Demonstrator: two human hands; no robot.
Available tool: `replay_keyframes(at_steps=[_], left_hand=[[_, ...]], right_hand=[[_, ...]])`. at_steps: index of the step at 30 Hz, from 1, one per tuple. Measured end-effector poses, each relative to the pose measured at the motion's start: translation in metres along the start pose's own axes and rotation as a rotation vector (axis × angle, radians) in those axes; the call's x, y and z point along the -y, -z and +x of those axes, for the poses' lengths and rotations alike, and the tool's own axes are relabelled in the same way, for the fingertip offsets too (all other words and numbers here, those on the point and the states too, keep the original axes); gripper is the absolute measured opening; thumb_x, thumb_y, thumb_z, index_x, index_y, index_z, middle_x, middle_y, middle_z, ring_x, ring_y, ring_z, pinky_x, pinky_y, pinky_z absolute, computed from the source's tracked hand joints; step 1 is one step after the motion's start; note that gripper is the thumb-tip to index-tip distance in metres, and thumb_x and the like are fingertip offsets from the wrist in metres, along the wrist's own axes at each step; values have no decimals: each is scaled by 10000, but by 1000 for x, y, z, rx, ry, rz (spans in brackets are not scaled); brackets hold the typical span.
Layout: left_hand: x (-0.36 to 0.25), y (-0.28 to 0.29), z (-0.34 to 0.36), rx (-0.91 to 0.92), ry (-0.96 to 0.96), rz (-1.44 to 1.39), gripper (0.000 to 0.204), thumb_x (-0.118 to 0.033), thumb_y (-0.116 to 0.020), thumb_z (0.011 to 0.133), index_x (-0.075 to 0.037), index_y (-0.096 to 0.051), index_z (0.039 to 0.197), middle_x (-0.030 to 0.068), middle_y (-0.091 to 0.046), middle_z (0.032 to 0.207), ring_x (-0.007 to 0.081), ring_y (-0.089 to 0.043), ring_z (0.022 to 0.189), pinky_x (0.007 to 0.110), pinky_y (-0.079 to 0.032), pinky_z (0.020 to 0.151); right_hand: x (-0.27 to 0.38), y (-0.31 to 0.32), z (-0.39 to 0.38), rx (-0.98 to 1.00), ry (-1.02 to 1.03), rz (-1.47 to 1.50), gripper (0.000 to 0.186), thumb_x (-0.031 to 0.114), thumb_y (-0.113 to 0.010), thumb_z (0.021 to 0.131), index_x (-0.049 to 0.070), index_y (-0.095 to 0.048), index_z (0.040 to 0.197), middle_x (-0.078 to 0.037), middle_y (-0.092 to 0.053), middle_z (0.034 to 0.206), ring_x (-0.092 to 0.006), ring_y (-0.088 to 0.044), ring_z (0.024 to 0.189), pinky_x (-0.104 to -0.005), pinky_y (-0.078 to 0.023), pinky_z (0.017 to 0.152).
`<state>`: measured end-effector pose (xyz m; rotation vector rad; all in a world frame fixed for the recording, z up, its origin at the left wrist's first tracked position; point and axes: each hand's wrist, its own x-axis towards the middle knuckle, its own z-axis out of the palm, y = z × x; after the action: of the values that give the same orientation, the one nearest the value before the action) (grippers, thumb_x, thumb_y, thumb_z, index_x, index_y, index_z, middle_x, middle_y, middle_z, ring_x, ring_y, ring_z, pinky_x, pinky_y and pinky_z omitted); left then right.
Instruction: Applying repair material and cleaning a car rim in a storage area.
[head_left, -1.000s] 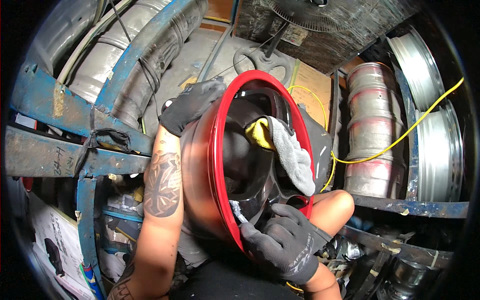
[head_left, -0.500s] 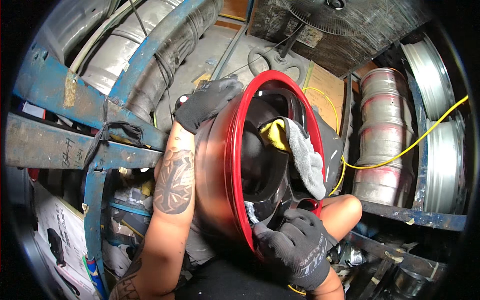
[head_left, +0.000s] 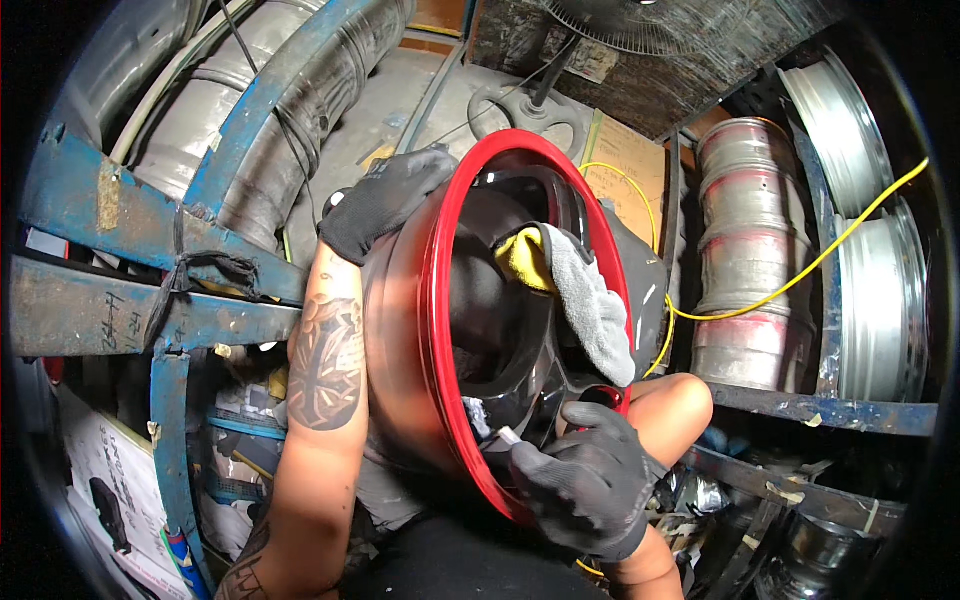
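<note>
Hands in dark gloves work on a big wheel rim (head_left: 420, 330) with a red lip and a shiny black inside. The rim stands on its edge in the person's lap, tipped a little, and its open side faces right and toward the person's head. Its round opening looks like a tall oval, so its long way runs up and down.

The right hand (head_left: 590, 475) is at the bottom of the rim, just inside the red lip. Its fingers are curled tight around a small pale piece (head_left: 505, 437) — maybe sanding paper or a little pad, it is too small to tell. That piece pokes out to the left and up, and its tip touches the black inside wall, right beside the lip. So the spot being rubbed lies up and to the left of the right fingers, very close.

The left hand (head_left: 385, 200) is far up at the top of the rim, on the outside. Its fingers are bent over the red edge and grip it — this hand steadies the rim. The right hand is the nearer one to the rubbed spot.

A grey and yellow cloth (head_left: 575, 295) hangs inside the rim, over a black spoke, above the right hand and not touching it.
</note>
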<state>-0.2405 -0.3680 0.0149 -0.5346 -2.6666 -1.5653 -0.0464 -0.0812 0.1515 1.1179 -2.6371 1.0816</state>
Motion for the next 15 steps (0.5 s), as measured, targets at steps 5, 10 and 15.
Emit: replay_keyframes(at_steps=[5,10,15], left_hand=[[6,-5,-2,-46,-42,13,316,-255,-514,995,2,-636,1132,161,-665,1100,275,-642,1071,349,-481,933],[-8,-2,2,42,59,-47,306,-246,-515,995,3,-638,1123,165,-666,1086,278,-642,1067,346,-487,919],[-1,1,2,-11,-217,215,262,-190,-498,981,-8,-616,1129,165,-646,1091,341,-632,1036,374,-499,895]], right_hand=[[-2,-7,1,118,48,-71,459,107,-712,670,96,-678,1128,17,-481,671,-169,-557,657,-420,-509,883],[-1,-7,14,134,65,-116,399,121,-687,691,105,-687,1089,10,-491,676,-171,-558,666,-417,-514,882],[0,-10,14,178,72,-162,306,116,-661,709,107,-699,1012,6,-513,688,-158,-566,685,-402,-517,878]])
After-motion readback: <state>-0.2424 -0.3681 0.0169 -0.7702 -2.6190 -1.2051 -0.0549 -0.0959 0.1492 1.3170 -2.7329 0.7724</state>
